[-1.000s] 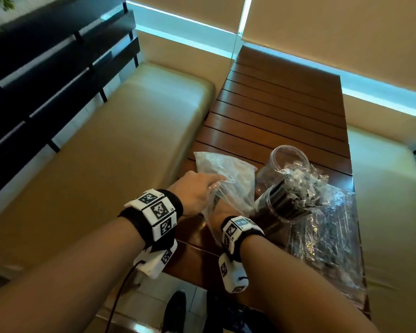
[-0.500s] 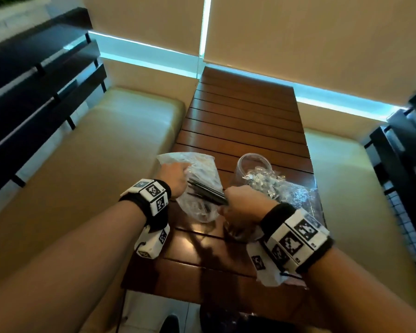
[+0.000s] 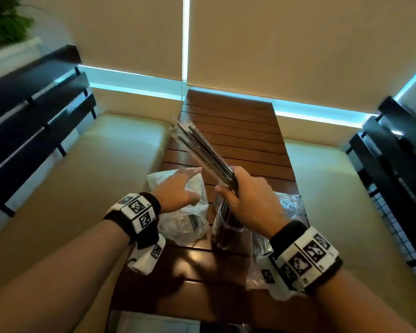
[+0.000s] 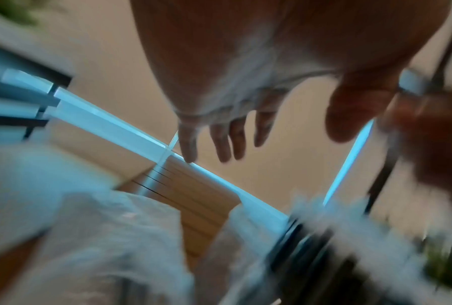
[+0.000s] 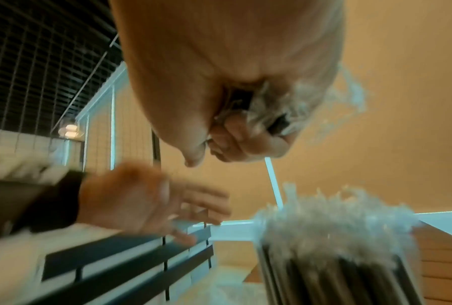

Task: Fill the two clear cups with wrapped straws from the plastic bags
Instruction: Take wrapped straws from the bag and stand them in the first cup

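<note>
Two hands work over the slatted wooden surface (image 3: 238, 131). Toward its left edge lies a crumpled plastic bag (image 3: 185, 227); the left hand (image 3: 175, 191) hovers just above it, fingers (image 4: 220, 142) straight and spread wide, holding nothing. Just right of that bag stands a clear cup (image 3: 228, 229) packed with dark wrapped straws. Above the cup, the right hand (image 3: 247, 200) has its fingers (image 5: 235, 144) curled around a bundle of wrapped straws (image 3: 204, 152) that slants up and leftward. A second bag (image 3: 291, 205) lies by the right edge.

right hand (image 5: 245, 134) around wrapped straws (image 5: 277, 117)
</note>
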Demonstrator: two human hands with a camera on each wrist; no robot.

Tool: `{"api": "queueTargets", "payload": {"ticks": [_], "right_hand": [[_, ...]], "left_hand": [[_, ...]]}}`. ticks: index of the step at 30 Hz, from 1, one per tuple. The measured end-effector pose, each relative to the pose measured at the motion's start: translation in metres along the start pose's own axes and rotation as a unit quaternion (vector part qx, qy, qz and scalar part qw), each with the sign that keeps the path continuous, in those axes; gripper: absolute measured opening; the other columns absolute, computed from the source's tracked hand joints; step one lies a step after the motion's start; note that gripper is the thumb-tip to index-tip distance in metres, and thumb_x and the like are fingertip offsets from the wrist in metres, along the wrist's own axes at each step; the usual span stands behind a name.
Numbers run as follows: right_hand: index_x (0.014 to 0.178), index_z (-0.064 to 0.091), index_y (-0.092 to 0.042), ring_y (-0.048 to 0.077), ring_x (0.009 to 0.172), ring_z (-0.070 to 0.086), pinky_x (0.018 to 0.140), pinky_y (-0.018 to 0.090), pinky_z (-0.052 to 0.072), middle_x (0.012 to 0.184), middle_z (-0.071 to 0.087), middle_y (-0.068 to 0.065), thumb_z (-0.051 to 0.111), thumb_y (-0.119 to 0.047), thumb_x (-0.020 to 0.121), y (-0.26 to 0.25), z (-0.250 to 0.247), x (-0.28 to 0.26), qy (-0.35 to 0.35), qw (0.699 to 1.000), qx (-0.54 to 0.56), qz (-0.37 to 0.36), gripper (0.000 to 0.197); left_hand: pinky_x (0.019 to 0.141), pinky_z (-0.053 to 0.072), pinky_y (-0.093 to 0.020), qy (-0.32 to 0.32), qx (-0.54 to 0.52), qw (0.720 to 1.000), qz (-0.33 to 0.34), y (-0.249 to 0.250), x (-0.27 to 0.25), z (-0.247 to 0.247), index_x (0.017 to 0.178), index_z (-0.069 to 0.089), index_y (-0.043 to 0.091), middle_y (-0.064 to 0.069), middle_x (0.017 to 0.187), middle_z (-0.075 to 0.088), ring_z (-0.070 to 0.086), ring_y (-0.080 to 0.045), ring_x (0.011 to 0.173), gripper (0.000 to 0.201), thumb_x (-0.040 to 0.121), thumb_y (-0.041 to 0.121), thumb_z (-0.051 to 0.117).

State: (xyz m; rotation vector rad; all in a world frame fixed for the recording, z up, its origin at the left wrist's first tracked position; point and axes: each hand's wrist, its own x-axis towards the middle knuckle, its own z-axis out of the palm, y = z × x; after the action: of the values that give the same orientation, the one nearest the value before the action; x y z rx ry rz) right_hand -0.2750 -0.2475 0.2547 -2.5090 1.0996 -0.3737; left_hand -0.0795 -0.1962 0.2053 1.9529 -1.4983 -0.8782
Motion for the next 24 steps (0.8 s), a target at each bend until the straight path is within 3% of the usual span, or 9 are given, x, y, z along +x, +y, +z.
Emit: {"api": "queueTargets", "payload": {"ticks": [4, 6, 8, 10, 13, 17, 20, 22, 24], "right_hand": [[0.118, 0.044, -0.018, 0.023, 0.081, 0.066, 0.069, 0.041, 0.054, 0.092, 0.068, 0.001, 0.053, -0.031, 0.098, -0.013, 0.038, 0.006, 0.048, 0.997, 0.042, -0.049, 0.026], [0.125, 0.038, -0.017, 0.024, 0.083, 0.067, 0.072, 0.044, 0.055, 0.095, 0.068, 0.003, 0.051, -0.025, 0.098, -0.021, 0.049, 0.012, 0.057, 0.994, 0.078, -0.05, 0.031], [0.136, 0.024, -0.023, 0.025, 0.087, 0.067, 0.075, 0.044, 0.056, 0.102, 0.067, 0.004, 0.052, -0.023, 0.097, -0.026, 0.054, 0.018, 0.036, 0.992, 0.104, -0.064, 0.048], [0.142, 0.018, -0.028, 0.023, 0.097, 0.065, 0.08, 0.041, 0.056, 0.114, 0.063, 0.003, 0.058, -0.026, 0.094, -0.026, 0.053, 0.024, 0.0, 0.989, 0.113, -0.096, 0.063], [0.132, 0.045, -0.02, 0.015, 0.102, 0.057, 0.086, 0.035, 0.052, 0.114, 0.056, -0.003, 0.064, -0.035, 0.087, -0.018, 0.036, 0.027, -0.02, 0.991, 0.074, -0.112, 0.051], [0.107, 0.062, -0.016, 0.007, 0.092, 0.057, 0.081, 0.026, 0.05, 0.1, 0.061, -0.004, 0.054, -0.017, 0.093, -0.021, -0.016, 0.03, 0.164, 0.955, 0.219, -0.112, 0.017], [0.106, 0.064, -0.014, 0.01, 0.091, 0.06, 0.078, 0.025, 0.048, 0.099, 0.064, -0.002, 0.04, -0.026, 0.1, -0.043, -0.056, 0.038, 0.27, 0.914, 0.274, -0.128, 0.028], [0.108, 0.065, -0.013, 0.012, 0.094, 0.059, 0.081, 0.026, 0.047, 0.101, 0.065, 0.0, 0.035, -0.031, 0.102, -0.059, -0.071, 0.04, 0.264, 0.919, 0.249, -0.152, 0.035], [0.102, 0.067, -0.012, 0.015, 0.092, 0.059, 0.083, 0.032, 0.047, 0.097, 0.066, 0.001, 0.031, -0.037, 0.103, -0.07, -0.069, 0.041, 0.209, 0.946, 0.178, -0.171, 0.044]], "left_hand": [[0.093, 0.05, -0.039, 0.008, -0.435, 0.899, 0.059, 0.055, -0.017, -0.016, 0.095, 0.067, 0.014, -0.012, 0.112, 0.07, 0.064, -0.024, 0.108, 0.029, 0.078, 0.037, 0.074], [0.084, 0.054, -0.039, 0.073, -0.529, 0.845, 0.025, 0.073, -0.016, -0.016, 0.072, 0.063, 0.015, -0.012, 0.083, 0.068, 0.068, -0.023, 0.089, 0.033, 0.082, 0.046, 0.066], [0.074, 0.055, -0.037, 0.154, -0.559, 0.814, -0.024, 0.083, -0.011, -0.013, 0.07, 0.051, 0.016, -0.002, 0.059, 0.052, 0.062, -0.017, 0.066, 0.04, 0.084, 0.05, 0.065], [0.071, 0.054, -0.037, 0.22, -0.521, 0.824, -0.047, 0.086, -0.005, -0.013, 0.071, 0.047, 0.017, 0.005, 0.047, 0.045, 0.053, -0.014, 0.054, 0.044, 0.084, 0.056, 0.065], [0.068, 0.054, -0.04, 0.279, -0.404, 0.871, -0.025, 0.083, -0.005, -0.016, 0.065, 0.051, 0.018, 0.004, 0.047, 0.052, 0.054, -0.017, 0.051, 0.048, 0.084, 0.06, 0.062], [0.056, 0.042, -0.031, 0.336, -0.217, 0.916, 0.03, 0.075, -0.007, -0.018, 0.06, 0.051, 0.003, -0.008, 0.056, 0.051, 0.048, -0.02, 0.052, 0.062, 0.087, 0.058, 0.059], [0.041, 0.024, -0.019, 0.319, -0.094, 0.941, 0.057, 0.07, -0.007, -0.006, 0.048, 0.042, 0.014, 0.004, 0.044, 0.04, 0.034, -0.01, 0.038, 0.059, 0.086, 0.055, 0.061], [0.04, 0.022, -0.02, 0.299, -0.063, 0.95, 0.069, 0.069, -0.006, 0.002, 0.044, 0.037, 0.018, 0.006, 0.041, 0.035, 0.028, -0.013, 0.038, 0.058, 0.087, 0.045, 0.066], [0.045, 0.029, -0.019, 0.293, -0.052, 0.951, 0.081, 0.074, -0.004, 0.01, 0.053, 0.053, 0.013, 0.002, 0.051, 0.047, 0.032, -0.008, 0.045, 0.037, 0.085, 0.022, 0.071]]}}
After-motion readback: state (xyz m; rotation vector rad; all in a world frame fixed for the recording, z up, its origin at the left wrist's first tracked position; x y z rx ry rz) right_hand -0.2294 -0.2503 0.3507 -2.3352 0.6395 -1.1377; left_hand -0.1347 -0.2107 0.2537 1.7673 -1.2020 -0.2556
